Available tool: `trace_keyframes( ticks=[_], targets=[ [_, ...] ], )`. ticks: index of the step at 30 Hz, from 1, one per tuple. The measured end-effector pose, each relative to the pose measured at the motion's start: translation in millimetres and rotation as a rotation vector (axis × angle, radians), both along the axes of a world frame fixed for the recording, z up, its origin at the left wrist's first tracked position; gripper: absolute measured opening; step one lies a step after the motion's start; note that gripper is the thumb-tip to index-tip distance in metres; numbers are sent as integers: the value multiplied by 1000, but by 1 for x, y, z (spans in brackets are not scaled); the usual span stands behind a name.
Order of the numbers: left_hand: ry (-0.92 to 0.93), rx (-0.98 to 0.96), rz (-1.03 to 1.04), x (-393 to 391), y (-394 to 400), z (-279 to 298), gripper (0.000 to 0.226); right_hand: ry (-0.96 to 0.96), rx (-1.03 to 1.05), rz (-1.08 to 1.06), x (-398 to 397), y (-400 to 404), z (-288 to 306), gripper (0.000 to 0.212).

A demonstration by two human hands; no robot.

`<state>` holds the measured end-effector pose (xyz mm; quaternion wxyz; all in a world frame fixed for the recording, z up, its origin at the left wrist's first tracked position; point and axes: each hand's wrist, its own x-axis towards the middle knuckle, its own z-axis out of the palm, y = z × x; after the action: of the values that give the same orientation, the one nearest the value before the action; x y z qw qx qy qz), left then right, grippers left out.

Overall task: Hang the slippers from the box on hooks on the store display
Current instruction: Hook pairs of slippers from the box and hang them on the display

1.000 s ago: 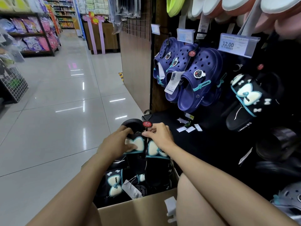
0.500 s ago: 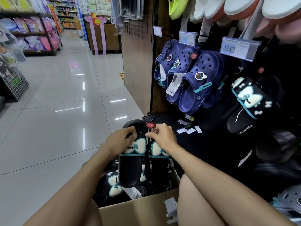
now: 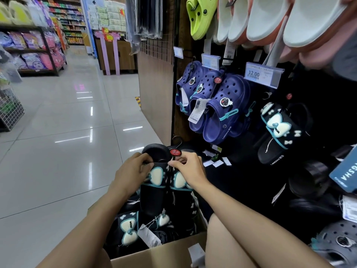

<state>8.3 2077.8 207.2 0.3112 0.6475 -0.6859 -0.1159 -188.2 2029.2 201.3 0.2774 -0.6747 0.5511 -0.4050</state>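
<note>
- Shop aisle w/ glossy pale tile floor (image 3: 58, 151) runs off to the left; stocked shelves (image 3: 32, 47) at far left, dark slipper display (image 3: 318, 113) fills the right side.
- Top of display: row of white-soled slippers (image 3: 270, 18) hanging soles out, plus one lime green clog (image 3: 201, 14).
- Cardboard box (image 3: 164, 256) at bottom centre, open, w/ more black slippers (image 3: 127, 229) inside; white bow w/ teal trim on the strap, paper tag beside it.
- Navy clogs (image 3: 222, 107) hang mid-display; teal strap reads "LANGSHA", round charm on the toe, white barcode tag dangling in front.
- Black slipper pair (image 3: 160, 190) is held upright just above the box, between both hands, toes up; white bows w/ teal edging on straps, red round tag (image 3: 175, 152) w/ writing I can't read at the top on a black hanger hook.
- Hung black slipper (image 3: 278, 136) to the right, same bow; "LANGSHA" on the sole edge, "MOM"-like letters on the bow.
- Left hand (image 3: 131, 171) grips the left slipper's strap, fingers curled round its top edge.
- Right hand (image 3: 189, 169) pinches the top of the right slipper, just under the red tag.
- Price label (image 3: 263, 74) reads "12.00".
- Blue card (image 3: 345, 175) at right edge shows "NGSHA", upside down.
</note>
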Motion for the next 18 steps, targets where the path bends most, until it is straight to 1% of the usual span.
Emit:
trace_keyframes(
  ticks=[2,5,7,11,14,18],
  targets=[
    [88,-52,-2,-8,2,3,9,-16,-12,-18,-6,1,5,18],
    [288,-103,13,-19,4,11,13,-19,-26,-70,-20,1,12,18],
    [350,-118,-3,-25,4,16,13,-17,-34,-111,-35,2,20,19],
    [338,-96,-128,-43,1,25,16,-17,-49,-215,-70,9,39,22],
    [253,-62,-226,-64,-7,36,18,-43,-48,-306,-93,12,57,22],
    [159,-74,-328,-101,-19,54,13,-77,-34,-425,-122,15,83,21]
  ],
)
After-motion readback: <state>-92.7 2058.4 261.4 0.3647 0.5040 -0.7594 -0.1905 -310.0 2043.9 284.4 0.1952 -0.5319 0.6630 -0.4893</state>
